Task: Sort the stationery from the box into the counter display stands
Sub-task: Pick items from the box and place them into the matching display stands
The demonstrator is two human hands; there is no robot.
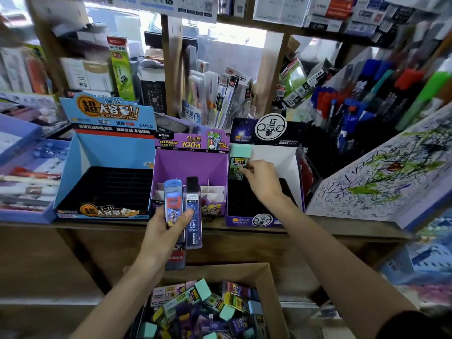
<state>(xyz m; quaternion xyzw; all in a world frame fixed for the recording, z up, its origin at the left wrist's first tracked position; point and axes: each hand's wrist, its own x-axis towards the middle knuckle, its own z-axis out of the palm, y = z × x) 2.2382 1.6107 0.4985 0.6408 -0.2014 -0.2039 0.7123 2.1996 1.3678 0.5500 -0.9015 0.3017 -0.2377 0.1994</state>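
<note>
Three display stands line the counter: a blue one (80, 162), a purple one (171, 165) and a dark one with a white back (274, 155). My right hand (261, 179) pinches a mint-capped lead case (238, 159) upright at the back left of the dark stand. My left hand (166, 228) grips several lead cases in front of the purple stand, among them a blue case (173, 201) and a dark purple case (193, 211). Below, a cardboard box (266, 285) holds many more mixed cases.
A slanted board covered in pen scribbles (381, 174) stands right of the dark stand, with racks of pens (347, 106) behind it. Trays of pens (27, 182) sit left of the blue stand. Packaged goods fill the shelves behind.
</note>
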